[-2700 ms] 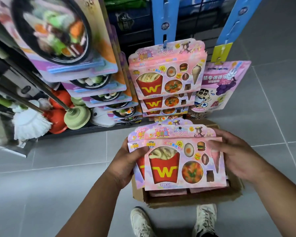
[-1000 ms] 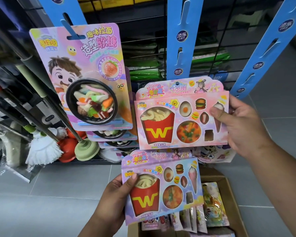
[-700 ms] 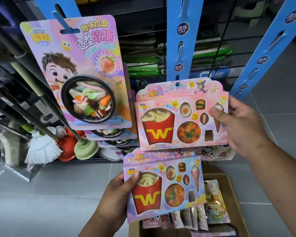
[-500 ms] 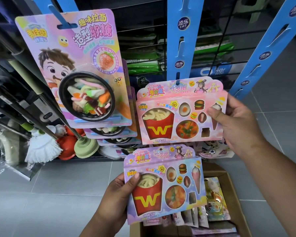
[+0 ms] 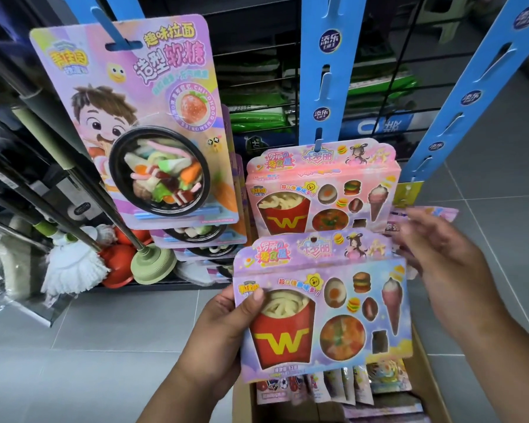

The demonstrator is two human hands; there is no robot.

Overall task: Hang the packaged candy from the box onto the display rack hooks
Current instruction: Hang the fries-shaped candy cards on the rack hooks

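Head view: left hand [image 5: 226, 328] gripping pink cardboard candy pack with red fries pouch [image 5: 321, 306] by its left edge, above brown cardboard box [image 5: 241, 406]. Right hand [image 5: 446, 267] blurred, fingers loose, holding nothing, beside identical pack [image 5: 318, 190] hanging on blue display strip [image 5: 324, 71].

Floor [image 5: 74, 346]: large grey tiles with pale grout lines, evenly lit, with a faint sheen. A black wire grid panel [image 5: 257, 71] stands upright along the floor's far edge, with green packs [image 5: 257, 117] stacked behind it. At the floor's far left, long handles [image 5: 58, 190] lean, ending in a white mop head [image 5: 74, 270], a green plunger [image 5: 153, 264] and a red plunger [image 5: 116, 270].
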